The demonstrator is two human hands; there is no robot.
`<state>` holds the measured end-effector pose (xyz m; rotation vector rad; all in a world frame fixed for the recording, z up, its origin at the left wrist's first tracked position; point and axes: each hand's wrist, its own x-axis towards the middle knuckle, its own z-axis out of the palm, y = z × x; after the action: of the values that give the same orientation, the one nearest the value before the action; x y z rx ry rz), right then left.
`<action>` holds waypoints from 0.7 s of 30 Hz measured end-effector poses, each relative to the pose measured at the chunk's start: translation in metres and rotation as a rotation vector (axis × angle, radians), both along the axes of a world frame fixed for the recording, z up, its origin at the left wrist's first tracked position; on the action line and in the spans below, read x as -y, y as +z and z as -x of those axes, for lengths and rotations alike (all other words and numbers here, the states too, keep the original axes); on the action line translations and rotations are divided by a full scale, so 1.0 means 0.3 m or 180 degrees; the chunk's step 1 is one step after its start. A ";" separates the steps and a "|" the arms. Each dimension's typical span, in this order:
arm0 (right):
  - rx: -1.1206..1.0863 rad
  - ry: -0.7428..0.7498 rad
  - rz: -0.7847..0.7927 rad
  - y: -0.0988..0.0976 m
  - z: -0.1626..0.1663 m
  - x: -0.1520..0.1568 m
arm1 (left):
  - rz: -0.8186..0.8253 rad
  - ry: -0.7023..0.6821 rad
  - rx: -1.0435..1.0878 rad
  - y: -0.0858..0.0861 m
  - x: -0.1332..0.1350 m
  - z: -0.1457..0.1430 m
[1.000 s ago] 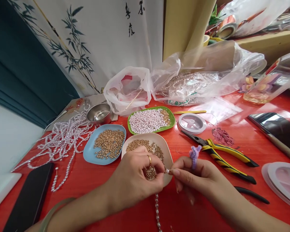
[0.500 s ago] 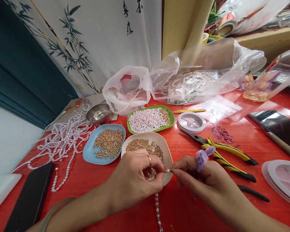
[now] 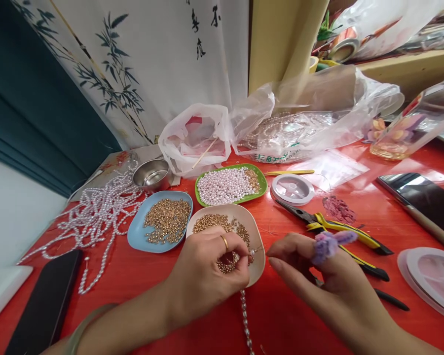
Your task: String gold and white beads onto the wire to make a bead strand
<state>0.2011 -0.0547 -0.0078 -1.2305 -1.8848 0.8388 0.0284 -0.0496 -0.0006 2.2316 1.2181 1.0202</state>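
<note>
My left hand [image 3: 207, 273] pinches the top end of a beaded strand [image 3: 246, 320] over the cream dish [image 3: 257, 246] of small gold beads; a gold ring sits on one finger. The strand hangs down toward me between my wrists. My right hand [image 3: 318, 276] is just to the right, thumb and forefinger pinched on a thin wire that reaches to a pearl at my left fingertips. A purple fuzzy piece [image 3: 325, 245] sticks up between the right hand's fingers.
A blue dish [image 3: 136, 231] of gold beads, a green dish [image 3: 261, 175] of pearls, a steel bowl [image 3: 153, 173], pearl strands [image 3: 99, 212], a thread spool [image 3: 293, 189], yellow pliers [image 3: 340, 234], plastic bags [image 3: 299, 123] and two phones [image 3: 46, 301] lie on the red table [image 3: 373, 217].
My right hand has drawn a little away to the right, opening a small gap from my left hand. The purple piece has tipped over to the right.
</note>
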 end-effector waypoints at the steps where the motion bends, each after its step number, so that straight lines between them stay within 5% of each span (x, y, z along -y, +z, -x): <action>1: -0.0041 0.0035 0.0098 0.001 0.001 0.001 | -0.0109 -0.0017 -0.0014 -0.002 0.001 -0.001; 14: -0.0389 0.0132 0.0589 0.006 0.012 -0.007 | -0.0711 -0.0260 -0.0228 -0.026 0.009 -0.015; 21: -0.0074 0.0273 0.0351 -0.001 0.010 -0.007 | -0.0729 -0.0322 -0.0282 -0.022 0.009 -0.019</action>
<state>0.1982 -0.0525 -0.0081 -1.2073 -1.9056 1.0104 0.0340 -0.0525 -0.0073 2.5102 1.0567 1.0784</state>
